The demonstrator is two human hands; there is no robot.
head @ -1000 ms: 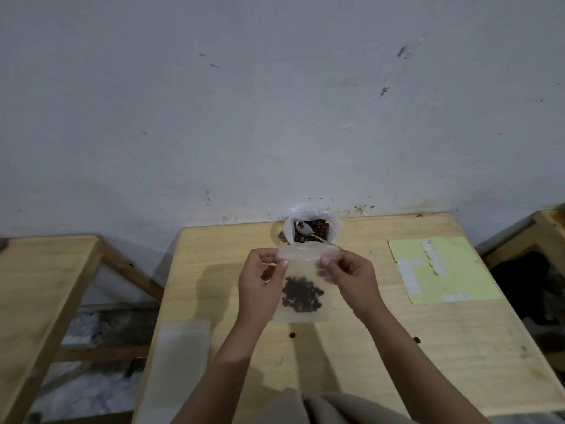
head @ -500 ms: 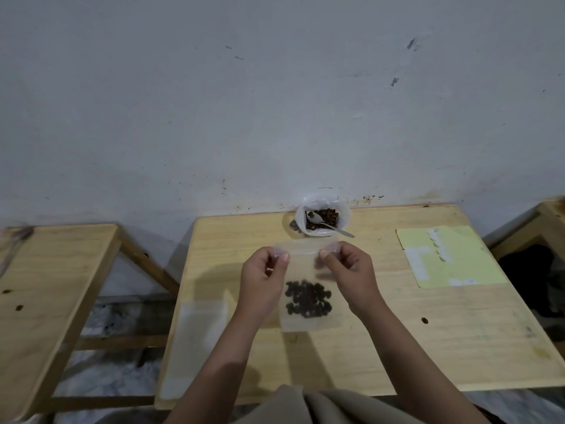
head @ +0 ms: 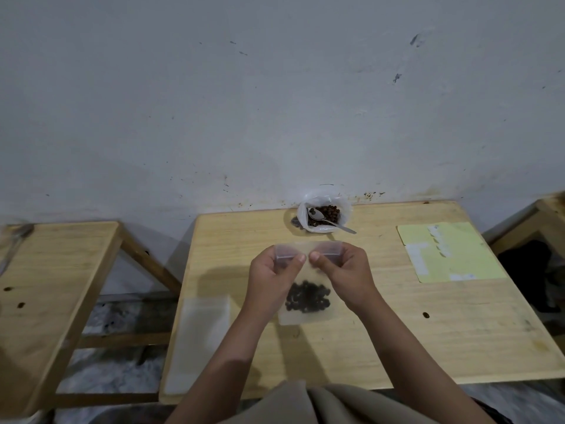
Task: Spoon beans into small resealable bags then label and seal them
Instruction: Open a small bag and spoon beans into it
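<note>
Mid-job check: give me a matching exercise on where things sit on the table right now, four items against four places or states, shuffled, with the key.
Things:
1. spoon
2. small bag with beans
3. yellow label sheet
4. empty bags

Places or states:
A. flat at the table's near left corner
B. pinched at its top edge by the left hand and the right hand
C. bowl end in the beans in the open white bag by the wall
D. flat on the right side of the table

Pairs: 1-C, 2-B, 3-D, 4-A

Small clear resealable bag (head: 307,313) at frame centre — dark beans (head: 308,296) pooled low inside; open bean bag (head: 324,214) with spoon (head: 328,219) above.
</note>
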